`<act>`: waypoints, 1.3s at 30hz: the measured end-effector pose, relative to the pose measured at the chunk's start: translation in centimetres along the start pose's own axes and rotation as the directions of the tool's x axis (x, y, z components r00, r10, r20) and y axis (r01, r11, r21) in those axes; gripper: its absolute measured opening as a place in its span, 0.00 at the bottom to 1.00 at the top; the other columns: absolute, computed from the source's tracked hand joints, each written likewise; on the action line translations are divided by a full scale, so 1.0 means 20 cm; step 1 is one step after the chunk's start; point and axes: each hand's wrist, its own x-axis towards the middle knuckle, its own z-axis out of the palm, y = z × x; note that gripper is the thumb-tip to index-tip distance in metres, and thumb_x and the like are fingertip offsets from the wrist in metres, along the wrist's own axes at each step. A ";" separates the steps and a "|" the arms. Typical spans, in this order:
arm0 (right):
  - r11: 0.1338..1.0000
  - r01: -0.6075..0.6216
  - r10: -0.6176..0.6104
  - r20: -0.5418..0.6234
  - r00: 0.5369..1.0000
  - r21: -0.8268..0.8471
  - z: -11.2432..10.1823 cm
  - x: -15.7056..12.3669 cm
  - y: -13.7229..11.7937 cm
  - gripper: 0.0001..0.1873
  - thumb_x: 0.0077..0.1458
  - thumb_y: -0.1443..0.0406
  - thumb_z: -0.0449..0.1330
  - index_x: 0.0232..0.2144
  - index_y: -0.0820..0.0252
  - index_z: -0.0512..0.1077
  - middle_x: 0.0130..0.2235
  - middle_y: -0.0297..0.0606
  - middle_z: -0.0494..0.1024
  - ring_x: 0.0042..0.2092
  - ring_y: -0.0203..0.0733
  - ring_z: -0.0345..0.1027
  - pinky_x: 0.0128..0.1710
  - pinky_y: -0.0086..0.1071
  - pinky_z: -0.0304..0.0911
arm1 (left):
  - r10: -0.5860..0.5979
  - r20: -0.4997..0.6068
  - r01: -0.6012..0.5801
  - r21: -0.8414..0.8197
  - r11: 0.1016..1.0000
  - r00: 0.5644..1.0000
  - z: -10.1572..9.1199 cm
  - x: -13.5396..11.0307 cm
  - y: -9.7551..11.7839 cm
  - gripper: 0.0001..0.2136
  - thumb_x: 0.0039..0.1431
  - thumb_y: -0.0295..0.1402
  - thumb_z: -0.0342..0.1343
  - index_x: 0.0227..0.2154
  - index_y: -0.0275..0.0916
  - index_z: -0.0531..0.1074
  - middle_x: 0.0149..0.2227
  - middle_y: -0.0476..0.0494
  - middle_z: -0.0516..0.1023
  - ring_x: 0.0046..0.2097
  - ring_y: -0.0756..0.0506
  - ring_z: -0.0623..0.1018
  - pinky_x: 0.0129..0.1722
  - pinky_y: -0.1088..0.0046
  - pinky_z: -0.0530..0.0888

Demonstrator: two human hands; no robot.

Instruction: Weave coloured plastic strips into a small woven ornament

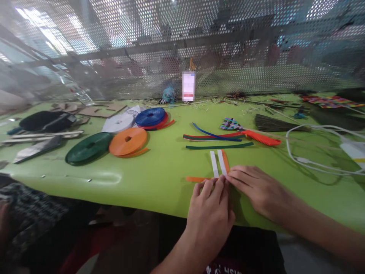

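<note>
Near the table's front edge, two white strips (214, 163) stand out beyond my fingers, with an orange strip (225, 160) beside the right one. Another orange strip (196, 179) runs out to the left from under my left hand (211, 201). That hand's fingers are bent and press down where the strips meet. My right hand (253, 182) pinches the strips at their right side, thumb and fingertips together. The crossing itself is hidden under the fingertips. Farther back lie a green strip (219, 146), a blue strip (212, 134) and some red strips (196, 137).
Rolls of green (91, 146), orange (125, 142), white (115, 123) and blue strip (151, 115) lie left of centre. A red-handled tool (262, 138) and a white cable (296, 167) are to the right. A perforated screen (159, 49) stands behind the green table (159, 167).
</note>
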 end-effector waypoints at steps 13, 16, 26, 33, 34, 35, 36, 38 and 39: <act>1.000 -0.013 0.014 0.030 0.999 -0.017 -0.01 -0.01 -0.03 0.18 0.67 0.75 0.50 0.53 0.66 0.74 0.47 0.47 0.80 0.50 0.50 0.72 0.49 0.44 0.70 | -0.063 -0.178 0.036 -0.152 0.988 0.982 -0.15 -0.09 -0.05 0.16 0.66 0.21 0.55 0.55 0.35 0.73 0.53 0.39 0.77 0.58 0.38 0.72 0.60 0.55 0.74; 0.995 0.024 -0.018 0.064 0.998 -0.096 -0.03 0.01 -0.05 0.26 0.64 0.79 0.47 0.59 0.65 0.71 0.45 0.47 0.80 0.47 0.50 0.72 0.46 0.43 0.70 | -0.203 -0.209 0.183 -0.114 0.977 0.956 -0.20 -0.15 -0.14 0.15 0.66 0.18 0.53 0.52 0.37 0.73 0.45 0.39 0.76 0.48 0.39 0.75 0.47 0.57 0.78; 0.993 0.032 -0.024 0.071 0.997 -0.114 -0.02 0.04 -0.05 0.31 0.59 0.81 0.51 0.58 0.53 0.74 0.40 0.42 0.76 0.42 0.48 0.70 0.40 0.39 0.66 | -0.190 -0.092 0.173 -0.161 0.972 0.978 -0.14 -0.08 -0.23 0.16 0.68 0.20 0.52 0.55 0.39 0.72 0.46 0.39 0.77 0.47 0.39 0.76 0.45 0.56 0.79; 1.000 -0.027 0.026 0.122 0.992 0.002 -0.02 0.05 -0.02 0.30 0.62 0.81 0.51 0.57 0.50 0.75 0.41 0.40 0.75 0.44 0.46 0.67 0.42 0.37 0.64 | 0.065 -0.013 -0.065 -0.381 0.922 0.998 -0.16 0.04 -0.37 0.14 0.73 0.24 0.50 0.55 0.42 0.73 0.48 0.42 0.75 0.49 0.47 0.78 0.49 0.70 0.79; 1.000 -0.024 0.023 0.116 0.993 0.005 -0.02 0.05 -0.02 0.31 0.61 0.81 0.50 0.57 0.49 0.75 0.42 0.40 0.75 0.44 0.46 0.67 0.42 0.37 0.64 | 0.121 0.044 -0.099 -0.338 0.936 0.992 -0.18 0.08 -0.39 0.14 0.73 0.24 0.49 0.56 0.42 0.73 0.48 0.43 0.75 0.48 0.48 0.78 0.49 0.69 0.79; 1.000 -0.018 0.017 0.102 0.995 0.007 -0.02 0.04 -0.02 0.32 0.60 0.82 0.50 0.57 0.49 0.75 0.43 0.40 0.76 0.45 0.46 0.67 0.43 0.38 0.64 | 0.186 0.115 -0.150 -0.265 0.952 0.976 -0.20 0.11 -0.42 0.15 0.73 0.23 0.49 0.56 0.42 0.72 0.48 0.42 0.74 0.49 0.46 0.77 0.48 0.68 0.79; 1.000 -0.016 0.015 0.091 0.996 0.006 -0.02 0.04 -0.02 0.33 0.59 0.82 0.50 0.57 0.49 0.75 0.44 0.39 0.76 0.45 0.47 0.67 0.43 0.38 0.64 | 0.244 0.151 -0.215 -0.184 0.959 0.958 -0.23 0.15 -0.44 0.14 0.72 0.23 0.49 0.54 0.41 0.74 0.48 0.41 0.74 0.50 0.44 0.77 0.48 0.66 0.79; 1.000 -0.024 0.024 0.080 0.997 -0.003 -0.01 0.04 -0.02 0.34 0.57 0.82 0.50 0.56 0.47 0.76 0.44 0.39 0.77 0.45 0.47 0.67 0.42 0.39 0.64 | 0.326 0.207 -0.316 -0.081 0.945 0.922 -0.28 0.21 -0.46 0.11 0.71 0.22 0.52 0.47 0.40 0.76 0.51 0.40 0.74 0.53 0.41 0.75 0.50 0.61 0.79; 0.999 -0.033 0.034 0.079 0.996 -0.009 -0.01 0.04 -0.03 0.34 0.57 0.82 0.50 0.56 0.47 0.76 0.44 0.39 0.77 0.45 0.46 0.67 0.41 0.38 0.64 | 0.356 0.230 -0.350 -0.068 0.934 0.906 -0.29 0.23 -0.47 0.09 0.70 0.23 0.53 0.44 0.40 0.77 0.54 0.39 0.73 0.55 0.40 0.74 0.51 0.59 0.79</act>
